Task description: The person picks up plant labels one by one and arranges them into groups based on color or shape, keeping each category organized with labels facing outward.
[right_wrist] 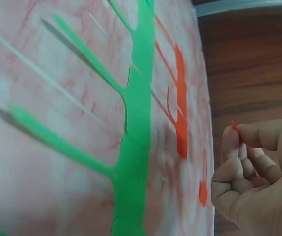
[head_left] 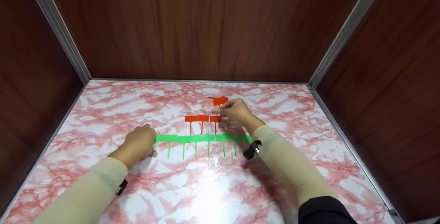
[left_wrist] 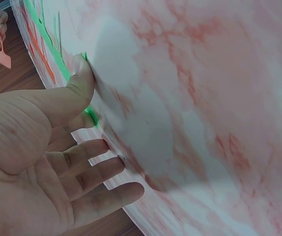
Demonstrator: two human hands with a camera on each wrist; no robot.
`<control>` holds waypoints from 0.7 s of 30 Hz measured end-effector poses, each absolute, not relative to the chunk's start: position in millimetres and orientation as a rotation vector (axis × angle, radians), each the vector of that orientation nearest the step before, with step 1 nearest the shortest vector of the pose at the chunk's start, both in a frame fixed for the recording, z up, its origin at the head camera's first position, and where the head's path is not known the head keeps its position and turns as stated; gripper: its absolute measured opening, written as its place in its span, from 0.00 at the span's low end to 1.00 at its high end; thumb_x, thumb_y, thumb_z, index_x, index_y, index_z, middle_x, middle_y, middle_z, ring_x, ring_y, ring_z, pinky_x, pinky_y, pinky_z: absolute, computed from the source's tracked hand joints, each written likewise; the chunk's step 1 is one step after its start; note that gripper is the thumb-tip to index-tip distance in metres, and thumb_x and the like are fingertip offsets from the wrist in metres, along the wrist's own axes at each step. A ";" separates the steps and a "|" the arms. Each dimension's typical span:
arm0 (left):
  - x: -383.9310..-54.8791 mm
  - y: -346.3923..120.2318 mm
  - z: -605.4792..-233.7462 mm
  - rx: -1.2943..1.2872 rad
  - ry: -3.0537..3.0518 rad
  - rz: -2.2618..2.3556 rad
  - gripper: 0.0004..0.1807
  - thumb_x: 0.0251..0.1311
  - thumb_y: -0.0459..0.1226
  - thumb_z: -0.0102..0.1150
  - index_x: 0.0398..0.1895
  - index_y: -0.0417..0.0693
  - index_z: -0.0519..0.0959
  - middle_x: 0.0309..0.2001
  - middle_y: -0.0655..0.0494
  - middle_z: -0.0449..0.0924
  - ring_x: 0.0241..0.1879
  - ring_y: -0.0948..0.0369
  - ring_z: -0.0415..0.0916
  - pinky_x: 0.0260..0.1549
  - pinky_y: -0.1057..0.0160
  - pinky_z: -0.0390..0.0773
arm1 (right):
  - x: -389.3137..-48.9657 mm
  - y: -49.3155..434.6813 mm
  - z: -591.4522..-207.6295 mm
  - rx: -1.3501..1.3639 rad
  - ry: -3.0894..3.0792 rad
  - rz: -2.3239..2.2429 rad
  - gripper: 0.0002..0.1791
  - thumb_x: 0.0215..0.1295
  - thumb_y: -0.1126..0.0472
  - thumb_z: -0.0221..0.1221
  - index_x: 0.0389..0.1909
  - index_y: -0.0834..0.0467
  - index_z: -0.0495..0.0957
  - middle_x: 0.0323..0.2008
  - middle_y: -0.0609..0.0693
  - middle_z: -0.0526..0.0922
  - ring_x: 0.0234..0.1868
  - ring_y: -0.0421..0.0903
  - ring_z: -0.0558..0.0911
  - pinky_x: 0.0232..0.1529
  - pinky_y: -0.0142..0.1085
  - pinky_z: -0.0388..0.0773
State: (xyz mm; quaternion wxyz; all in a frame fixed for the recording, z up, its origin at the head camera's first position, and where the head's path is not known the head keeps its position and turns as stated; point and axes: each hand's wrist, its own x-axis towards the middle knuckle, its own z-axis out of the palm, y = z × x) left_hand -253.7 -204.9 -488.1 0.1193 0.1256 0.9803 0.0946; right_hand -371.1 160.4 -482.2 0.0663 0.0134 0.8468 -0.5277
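Note:
My right hand pinches a red T-shaped plant label by its stem between thumb and forefinger, above the far part of the table. Behind it, a loose red label lies on the surface. Three red labels lie side by side, stems toward me. Nearer me runs a row of several green labels, heads end to end. At the row's left end my left hand holds the last green label between thumb and forefinger, its other fingers loosely extended. The hand covers much of that label.
The table has a pink and white marbled top with a bright glare near the front. Dark wood-look panels with grey metal edging close it in at the back and both sides.

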 end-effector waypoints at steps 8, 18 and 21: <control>-255.1 -204.8 -489.1 0.383 2.860 0.264 0.22 0.53 0.42 0.91 0.43 0.41 0.88 0.72 0.22 0.76 0.64 0.26 0.78 0.53 0.33 0.88 | -364.6 182.5 -486.5 0.168 2.486 -1.580 0.07 0.72 0.66 0.76 0.37 0.58 0.86 0.34 0.47 0.87 0.35 0.46 0.88 0.48 0.45 0.91; -255.8 -203.3 -487.9 0.379 2.843 0.284 0.24 0.54 0.40 0.90 0.49 0.38 0.88 0.75 0.20 0.73 0.65 0.25 0.77 0.57 0.31 0.87 | -355.9 201.4 -497.1 0.213 2.370 -1.532 0.04 0.72 0.67 0.73 0.36 0.58 0.87 0.30 0.49 0.90 0.30 0.42 0.87 0.35 0.36 0.89; -256.2 -202.5 -488.0 0.379 2.836 0.285 0.22 0.54 0.39 0.90 0.45 0.39 0.87 0.73 0.21 0.74 0.64 0.24 0.77 0.58 0.30 0.86 | -354.7 205.1 -499.3 0.255 2.320 -1.509 0.03 0.70 0.67 0.73 0.37 0.58 0.89 0.31 0.50 0.91 0.29 0.42 0.86 0.35 0.36 0.90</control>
